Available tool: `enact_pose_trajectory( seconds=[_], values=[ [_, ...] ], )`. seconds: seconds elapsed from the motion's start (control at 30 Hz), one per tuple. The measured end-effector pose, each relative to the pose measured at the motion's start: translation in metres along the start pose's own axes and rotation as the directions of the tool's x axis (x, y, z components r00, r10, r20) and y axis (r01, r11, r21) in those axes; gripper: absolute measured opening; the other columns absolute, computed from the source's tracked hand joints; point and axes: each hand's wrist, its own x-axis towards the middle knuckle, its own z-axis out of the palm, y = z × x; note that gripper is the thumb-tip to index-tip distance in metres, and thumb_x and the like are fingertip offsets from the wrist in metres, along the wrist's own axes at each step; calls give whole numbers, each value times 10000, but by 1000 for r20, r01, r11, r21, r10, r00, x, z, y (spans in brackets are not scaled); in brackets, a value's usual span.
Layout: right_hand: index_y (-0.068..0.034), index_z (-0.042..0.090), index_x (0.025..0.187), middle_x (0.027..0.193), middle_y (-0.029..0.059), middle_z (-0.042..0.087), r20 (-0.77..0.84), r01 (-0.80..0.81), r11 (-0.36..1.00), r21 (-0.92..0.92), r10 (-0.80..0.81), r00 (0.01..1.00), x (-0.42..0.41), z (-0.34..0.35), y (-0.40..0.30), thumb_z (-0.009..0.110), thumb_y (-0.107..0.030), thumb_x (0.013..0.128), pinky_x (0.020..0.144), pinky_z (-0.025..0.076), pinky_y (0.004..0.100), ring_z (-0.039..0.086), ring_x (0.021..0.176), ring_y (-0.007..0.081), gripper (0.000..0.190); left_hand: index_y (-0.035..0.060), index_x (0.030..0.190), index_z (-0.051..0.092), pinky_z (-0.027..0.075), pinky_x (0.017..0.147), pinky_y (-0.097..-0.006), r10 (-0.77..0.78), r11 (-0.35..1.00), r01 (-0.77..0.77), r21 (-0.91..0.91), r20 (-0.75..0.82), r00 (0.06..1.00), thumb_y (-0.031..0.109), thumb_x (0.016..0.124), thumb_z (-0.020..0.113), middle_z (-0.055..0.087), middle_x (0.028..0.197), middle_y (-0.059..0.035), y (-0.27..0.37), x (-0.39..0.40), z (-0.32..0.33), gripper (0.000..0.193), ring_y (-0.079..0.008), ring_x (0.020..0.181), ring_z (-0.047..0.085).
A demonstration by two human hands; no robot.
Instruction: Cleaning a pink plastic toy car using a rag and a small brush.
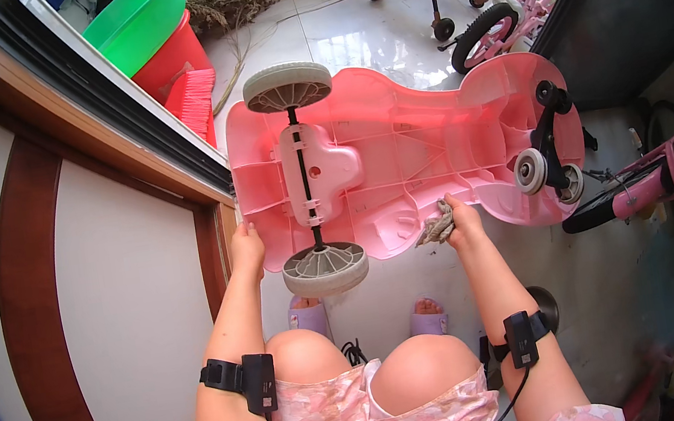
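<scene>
A pink plastic ride-on swing car (380, 152) is turned so its underside faces me, with two large grey wheels on a black axle at the left and a black bracket with small wheels (551, 145) at the right. My left hand (247, 249) grips its lower left edge. At the near edge, right of the middle, my right hand (462, 217) holds the body together with a crumpled grey-brown cloth (438, 225). The fingers of both hands are partly hidden behind the plastic.
A green basin (140, 25), a red bin (162, 67) and a red-bristled brush (198, 97) stand beyond the door frame (102, 101). Pink children's bicycles (490, 37) stand at the upper right, another (650, 186) at the right. Dried plants lie at the back.
</scene>
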Motion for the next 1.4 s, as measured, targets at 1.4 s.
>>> enact_pose_trajectory(
  seconds=[1.4],
  values=[
    [-44, 505, 1026, 879, 64, 569, 576, 758, 528, -383, -505, 643, -186, 122, 50, 534, -13, 802, 664, 479, 260, 570, 763, 135, 227, -15, 1025, 493, 433, 742, -264, -96, 730, -3, -683, -107, 990, 224, 709, 726, 556, 948, -94, -44, 31, 22, 459, -164, 837, 526]
  ],
)
